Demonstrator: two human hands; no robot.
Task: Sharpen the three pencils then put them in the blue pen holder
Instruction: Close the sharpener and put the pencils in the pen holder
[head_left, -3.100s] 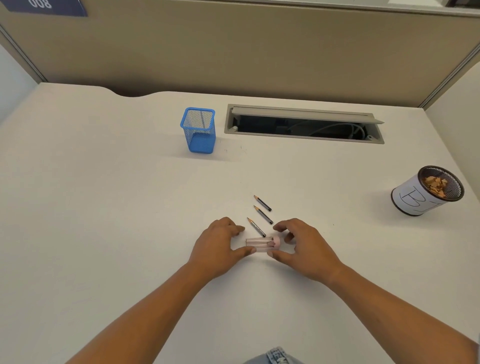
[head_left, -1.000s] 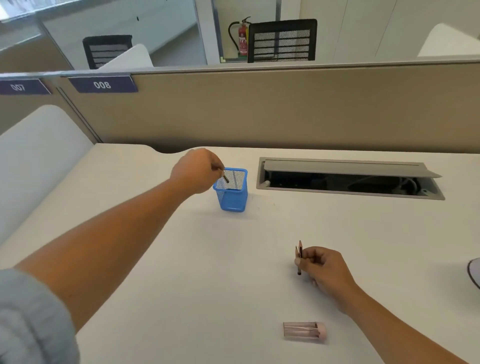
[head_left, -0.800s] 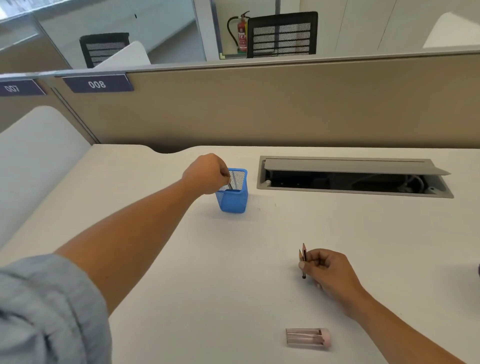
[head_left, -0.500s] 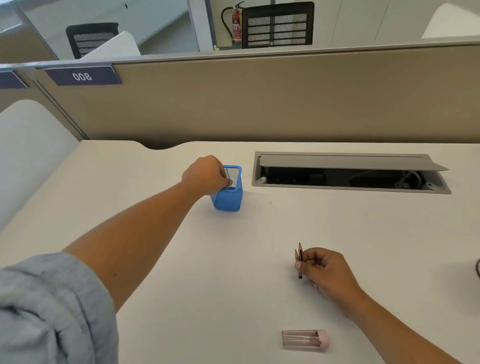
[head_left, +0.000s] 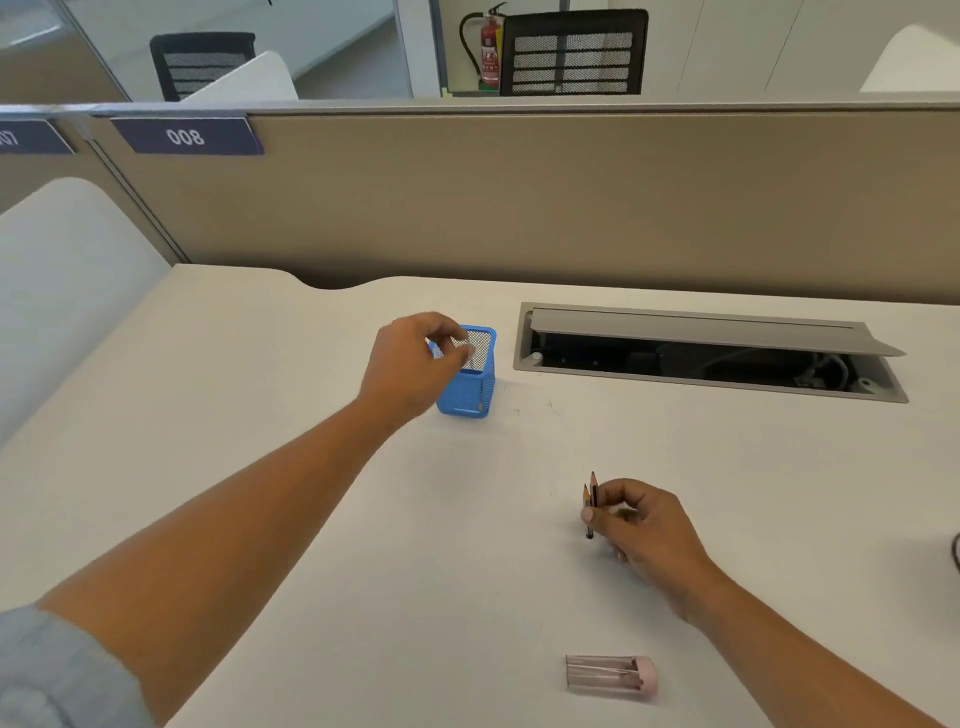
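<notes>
The blue mesh pen holder stands upright on the white desk, left of the cable hatch. My left hand hovers over the holder's left rim with fingers apart and nothing in them. A small brown tip shows through the mesh near the holder's base. My right hand rests on the desk to the right and pinches two short dark pencils upright, sharpened tips up. The clear sharpener with a pink cap lies on its side near the front edge.
An open grey cable hatch with cables inside is set into the desk at the back right. A beige partition walls off the far side. A dark curved rim shows at the right edge.
My left hand carried one pencil to the blue holder, let it go inside, and its fingers have spread. My right hand keeps the two pencils in about the same spot.
</notes>
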